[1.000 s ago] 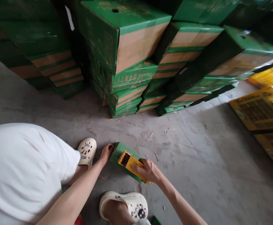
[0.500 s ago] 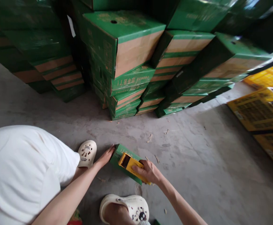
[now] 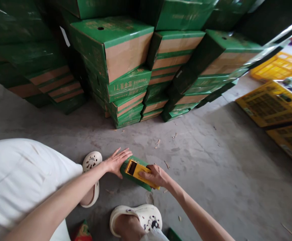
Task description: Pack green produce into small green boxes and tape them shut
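Note:
A small green carton is on the concrete floor between my feet. My left hand is over its left end with the fingers stretched and spread; whether the palm presses on it I cannot tell. My right hand is wrapped round a yellow box-shaped hand tool, which has a dark opening at its left end. The tool lies over the carton's top and hides much of it. Its exact kind does not show.
Green cartons stand in tall stacks ahead, with more stacks at the left. Yellow plastic crates are at the right. My cream clogs flank the carton. Brown scraps lie on the floor.
My left hand has moved from the carton's left side up over its left end, fingers now spread. My right hand keeps its grip on the yellow tool. The view has shifted slightly.

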The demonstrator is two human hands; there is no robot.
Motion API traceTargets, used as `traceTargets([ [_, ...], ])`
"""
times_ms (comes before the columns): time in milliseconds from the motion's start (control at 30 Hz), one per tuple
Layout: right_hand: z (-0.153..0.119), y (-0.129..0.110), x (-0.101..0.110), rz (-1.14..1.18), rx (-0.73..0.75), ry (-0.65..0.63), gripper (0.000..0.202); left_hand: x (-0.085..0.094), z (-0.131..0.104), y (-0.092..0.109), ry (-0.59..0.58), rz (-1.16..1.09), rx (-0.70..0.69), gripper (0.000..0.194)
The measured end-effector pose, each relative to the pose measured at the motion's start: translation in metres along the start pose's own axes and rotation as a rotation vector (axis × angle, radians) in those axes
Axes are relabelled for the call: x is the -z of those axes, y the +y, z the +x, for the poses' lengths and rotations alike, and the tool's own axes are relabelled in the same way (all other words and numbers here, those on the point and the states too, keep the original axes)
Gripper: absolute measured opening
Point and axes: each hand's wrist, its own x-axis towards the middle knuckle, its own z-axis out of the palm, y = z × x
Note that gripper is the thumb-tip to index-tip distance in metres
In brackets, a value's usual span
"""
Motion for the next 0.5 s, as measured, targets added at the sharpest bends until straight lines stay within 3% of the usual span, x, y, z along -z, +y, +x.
traceTargets([
  [100, -0.005, -0.005, 0.005, 0.042, -0.007, -0.017, 0.069, 0.004, 0.002, -0.006, 0.024, 0.004, -0.037, 0.137],
  [333, -0.023, -0.046, 0.030, 0.032, -0.092, -0.011, 0.067, 0.006, 0.002, -0.007, 0.061, -0.056, -0.011, 0.124],
  [500, -0.038, -0.031, 0.038, 0.060, -0.180, -0.050, 0.064, 0.005, 0.003, -0.008, 0.080, -0.090, -0.014, 0.124],
])
